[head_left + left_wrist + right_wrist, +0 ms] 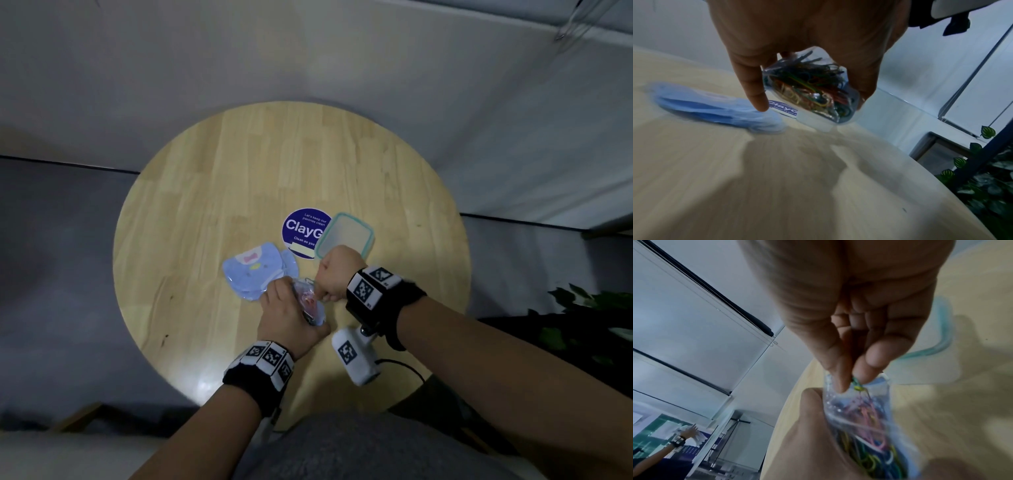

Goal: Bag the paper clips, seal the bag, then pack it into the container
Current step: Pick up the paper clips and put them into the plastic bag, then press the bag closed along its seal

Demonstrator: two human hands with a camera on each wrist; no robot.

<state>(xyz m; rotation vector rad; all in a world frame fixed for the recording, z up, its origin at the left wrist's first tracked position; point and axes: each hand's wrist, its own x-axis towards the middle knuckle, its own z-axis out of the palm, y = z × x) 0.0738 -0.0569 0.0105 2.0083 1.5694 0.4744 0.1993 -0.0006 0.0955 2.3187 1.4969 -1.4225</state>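
Observation:
A small clear bag (pixel 310 303) stuffed with coloured paper clips (pixel 809 91) sits in my left hand (pixel 291 318), which grips it just above the round wooden table (pixel 239 171). My right hand (pixel 337 274) is at the bag's mouth (pixel 857 386); its thumb and forefinger pinch a green and yellow paper clip (pixel 856 383) there, half inside the opening. The clear container (pixel 346 238) with a teal rim stands just beyond my right hand, open on top. Its inside looks bare.
A stack of light blue printed pouches (pixel 255 270) lies left of my hands. A round purple sticker (pixel 305 233) is on the table beside the container. Leafy plants (pixel 589 318) stand off the table's right edge. Another person's arm (pixel 663 449) shows far off.

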